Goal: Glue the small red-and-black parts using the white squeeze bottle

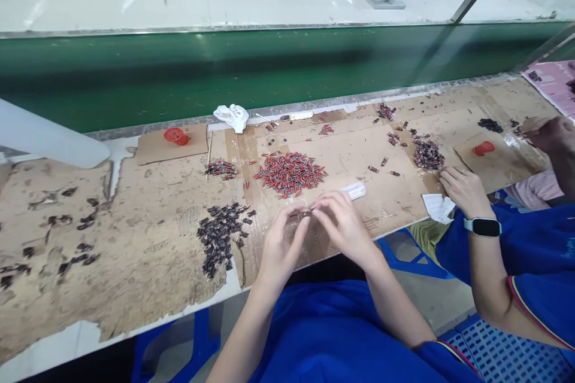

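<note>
My left hand [285,240] and my right hand [338,218] meet over the near edge of the cardboard-covered bench, fingertips pinched together. Between them is a small dark part [307,213], mostly covered by the fingers, so its kind does not show. Just beyond my hands lies a heap of small red parts with metallic ends [291,173]. To the left of my left hand spreads a pile of small black parts with coppery bits [220,236]. A smaller cluster of dark and red pieces [221,169] sits behind that pile. Close by my right hand lies a white plastic piece [354,191].
A red cup [176,136] stands on a cardboard piece at the back left, near crumpled white tissue [232,117]. Beyond runs a green conveyor belt [188,78]. At right, a co-worker's hand [465,191] with a watch rests near another pile [428,154] and a second red cup [484,148].
</note>
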Demonstrator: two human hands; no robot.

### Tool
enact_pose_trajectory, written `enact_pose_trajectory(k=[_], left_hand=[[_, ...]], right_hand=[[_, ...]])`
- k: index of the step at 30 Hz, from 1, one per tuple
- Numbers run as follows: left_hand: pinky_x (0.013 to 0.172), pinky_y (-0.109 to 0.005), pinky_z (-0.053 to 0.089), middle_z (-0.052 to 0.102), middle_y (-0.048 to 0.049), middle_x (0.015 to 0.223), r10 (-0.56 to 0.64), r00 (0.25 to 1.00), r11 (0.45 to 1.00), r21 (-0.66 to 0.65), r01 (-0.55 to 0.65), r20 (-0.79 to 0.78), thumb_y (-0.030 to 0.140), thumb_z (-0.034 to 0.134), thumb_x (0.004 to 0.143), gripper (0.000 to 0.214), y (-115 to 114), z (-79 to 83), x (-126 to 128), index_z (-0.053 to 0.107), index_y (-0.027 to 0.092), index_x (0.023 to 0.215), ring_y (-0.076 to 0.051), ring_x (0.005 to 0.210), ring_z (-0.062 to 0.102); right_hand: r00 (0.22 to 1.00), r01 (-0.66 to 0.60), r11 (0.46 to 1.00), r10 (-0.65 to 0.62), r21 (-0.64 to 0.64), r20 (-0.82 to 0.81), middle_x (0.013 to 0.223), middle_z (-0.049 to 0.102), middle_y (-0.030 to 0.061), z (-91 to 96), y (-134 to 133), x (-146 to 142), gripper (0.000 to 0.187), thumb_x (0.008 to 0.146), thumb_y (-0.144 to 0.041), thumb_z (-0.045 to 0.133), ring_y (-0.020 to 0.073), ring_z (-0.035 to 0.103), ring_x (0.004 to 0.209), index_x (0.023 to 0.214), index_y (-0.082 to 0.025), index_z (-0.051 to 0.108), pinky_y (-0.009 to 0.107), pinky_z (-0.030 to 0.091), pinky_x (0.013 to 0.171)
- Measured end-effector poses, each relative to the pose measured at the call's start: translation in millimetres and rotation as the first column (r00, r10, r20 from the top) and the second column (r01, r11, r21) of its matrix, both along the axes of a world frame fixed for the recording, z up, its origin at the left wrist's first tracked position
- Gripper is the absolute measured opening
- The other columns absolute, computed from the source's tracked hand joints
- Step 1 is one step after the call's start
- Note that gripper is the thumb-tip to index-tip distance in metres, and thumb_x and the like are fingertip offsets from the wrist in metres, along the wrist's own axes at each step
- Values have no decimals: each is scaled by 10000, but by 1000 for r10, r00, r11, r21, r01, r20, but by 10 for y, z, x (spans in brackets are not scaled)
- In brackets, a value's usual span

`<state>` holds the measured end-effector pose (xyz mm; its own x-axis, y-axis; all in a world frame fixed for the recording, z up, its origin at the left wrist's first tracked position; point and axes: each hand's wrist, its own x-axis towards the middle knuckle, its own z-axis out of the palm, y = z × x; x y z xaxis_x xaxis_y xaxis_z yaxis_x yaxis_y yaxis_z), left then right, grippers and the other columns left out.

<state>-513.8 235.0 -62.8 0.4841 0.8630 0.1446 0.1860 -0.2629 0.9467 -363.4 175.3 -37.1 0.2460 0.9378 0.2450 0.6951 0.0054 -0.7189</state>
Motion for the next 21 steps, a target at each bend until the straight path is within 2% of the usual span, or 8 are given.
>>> enact_pose_trajectory(k=[3,5,7,9,13,16,18,21], left_hand=[[976,-403,468,678,-92,1137,67,989,975,217,-38,-130,361,566,895,379,186,48,-93,546,214,1244,-220,1088,609],[953,-412,453,693,-89,1067,202,956,925,362,-115,-212,344,529,911,274,333,33,-243,613,219,1139,-235,1044,595],[915,-424,441,705,-83,956,297,912,881,450,-147,-284,333,510,909,207,452,-32,-410,670,224,981,-246,935,587],[905,-447,418,707,-79,878,337,874,863,485,-140,-348,336,511,897,208,518,-123,-541,689,236,858,-261,880,564],[903,-481,381,711,-84,839,351,839,862,493,-116,-417,329,496,894,239,535,-258,-629,700,252,795,-292,889,525],[880,-478,375,710,-99,847,334,831,869,487,-87,-446,317,452,915,282,539,-279,-613,700,247,801,-303,890,510],[858,-464,377,705,-100,843,311,836,873,483,-63,-453,305,441,919,289,543,-273,-589,695,245,795,-298,865,506],[816,-431,373,706,-86,843,255,856,881,474,-14,-449,287,452,917,266,499,-259,-517,683,244,794,-286,858,513]], right_hand=[[955,244,968,-249,52,160,988,642,109,5,-48,359,203,966,-301,476,270,553,1019,974,-203,653,468,452,941],[883,384,922,-385,59,269,1098,610,148,-2,-104,608,263,960,-328,472,310,507,1105,1085,-189,656,520,425,974],[871,361,932,-340,6,354,1239,544,178,-33,-172,802,369,934,-369,513,347,449,1195,1239,-183,606,563,395,1005],[902,251,963,-197,-94,384,1287,522,170,-85,-233,914,462,893,-403,580,361,419,1237,1314,-215,559,590,379,1018],[934,133,977,-67,-168,350,1218,594,127,-166,-271,941,312,863,-365,630,359,417,1248,1156,-259,634,611,362,1032],[974,112,981,-77,-157,215,1126,639,124,-153,-243,864,236,884,-383,590,337,491,1185,1059,-227,623,568,411,998],[993,115,979,-113,-171,20,1061,658,117,-134,-215,771,295,861,-438,602,300,583,1051,1051,-213,588,494,487,903],[906,184,973,-222,-137,-361,916,661,72,-138,-145,561,424,746,-541,665,222,629,790,992,-215,551,357,528,699]])
